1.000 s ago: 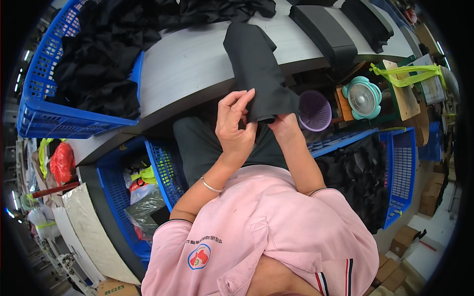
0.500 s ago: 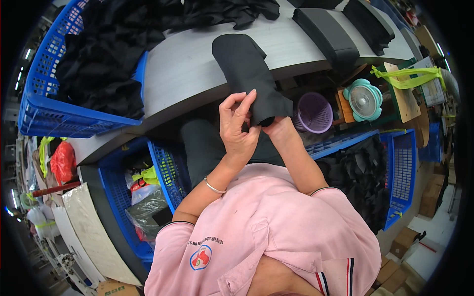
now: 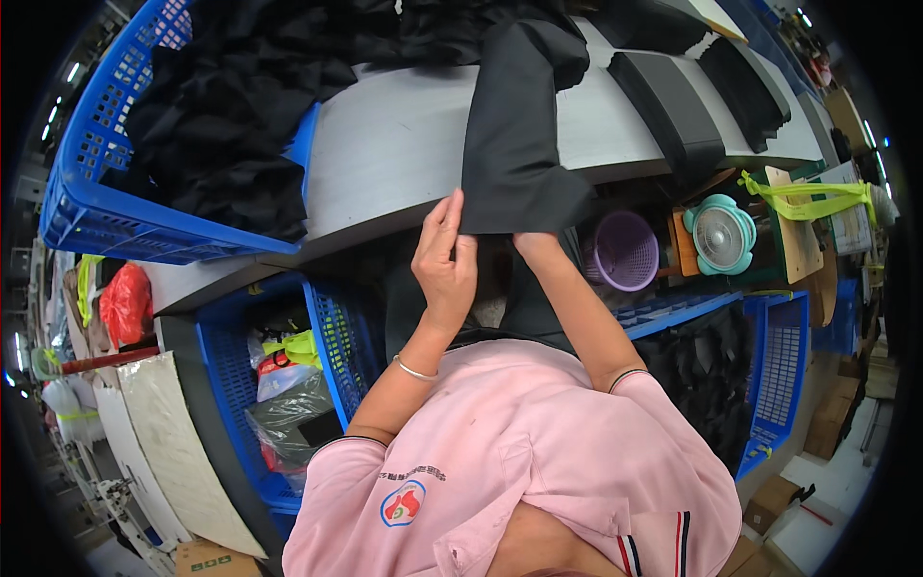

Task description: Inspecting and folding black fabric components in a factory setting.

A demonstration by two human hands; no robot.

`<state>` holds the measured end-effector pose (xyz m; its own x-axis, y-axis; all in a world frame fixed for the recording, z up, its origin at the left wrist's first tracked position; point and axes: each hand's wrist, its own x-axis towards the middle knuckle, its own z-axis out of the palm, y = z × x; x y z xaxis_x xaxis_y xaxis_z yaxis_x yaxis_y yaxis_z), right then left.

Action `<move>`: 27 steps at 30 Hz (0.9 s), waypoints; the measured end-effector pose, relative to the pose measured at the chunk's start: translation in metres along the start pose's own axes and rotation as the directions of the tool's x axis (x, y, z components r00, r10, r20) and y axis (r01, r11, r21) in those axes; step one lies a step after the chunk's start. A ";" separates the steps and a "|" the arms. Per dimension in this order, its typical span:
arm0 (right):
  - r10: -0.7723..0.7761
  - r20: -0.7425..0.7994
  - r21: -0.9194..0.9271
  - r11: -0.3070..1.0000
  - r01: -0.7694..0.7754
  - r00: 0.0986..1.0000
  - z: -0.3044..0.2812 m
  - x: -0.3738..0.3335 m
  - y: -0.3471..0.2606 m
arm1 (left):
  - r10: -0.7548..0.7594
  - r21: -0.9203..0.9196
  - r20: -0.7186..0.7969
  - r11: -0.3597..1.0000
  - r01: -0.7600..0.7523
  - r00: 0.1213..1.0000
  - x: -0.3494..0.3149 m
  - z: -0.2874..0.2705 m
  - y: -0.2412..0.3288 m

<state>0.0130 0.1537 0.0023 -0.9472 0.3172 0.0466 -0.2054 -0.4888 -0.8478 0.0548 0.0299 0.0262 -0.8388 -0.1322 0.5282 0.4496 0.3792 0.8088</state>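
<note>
A long black fabric piece point(image 3: 511, 144) stretches from my hands across the table's near edge. Its far part lies on the grey table, and its near edge runs fairly straight between my two hands. At its near left corner, my left hand point(image 3: 445, 269) pinches the edge between thumb and fingers. My right hand point(image 3: 536, 248) grips the same near edge further right. The fabric covers most of that hand's fingers. The far end of the piece merges with other black cloth, so I cannot tell where it stops.
A blue crate point(image 3: 173, 236) heaped with black fabric stands on the left of the grey table point(image 3: 385, 135). Stacked black pieces point(image 3: 668, 111) lie at the right. Below are a purple basket point(image 3: 625, 252), a teal fan point(image 3: 721, 234) and further blue crates point(image 3: 216, 385).
The fabric has gone from a curled, rounded shape to a flatter, longer spread reaching further over the table. My left hand has shifted left and down to the corner, parting from my right hand.
</note>
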 end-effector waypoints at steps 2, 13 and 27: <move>-0.131 0.220 -0.349 0.915 0.204 0.967 -0.008 0.005 0.003 | -0.196 -0.047 0.010 0.979 0.197 0.980 -0.005 -0.002 -0.019; 0.104 0.454 -0.843 -0.270 0.464 0.885 0.003 -0.002 0.009 | -0.660 -0.538 0.376 0.415 0.734 0.650 -0.039 0.043 -0.071; -0.028 0.682 -0.676 -0.405 0.615 0.731 -0.003 0.013 0.006 | -0.522 -0.568 0.644 0.163 0.807 0.559 -0.023 0.044 -0.071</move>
<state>0.0001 0.1570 -0.0035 -0.8546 -0.3086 0.4176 -0.3333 0.9427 0.0145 0.0288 0.0462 -0.0554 -0.9014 0.3185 -0.2933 -0.4290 -0.5649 0.7049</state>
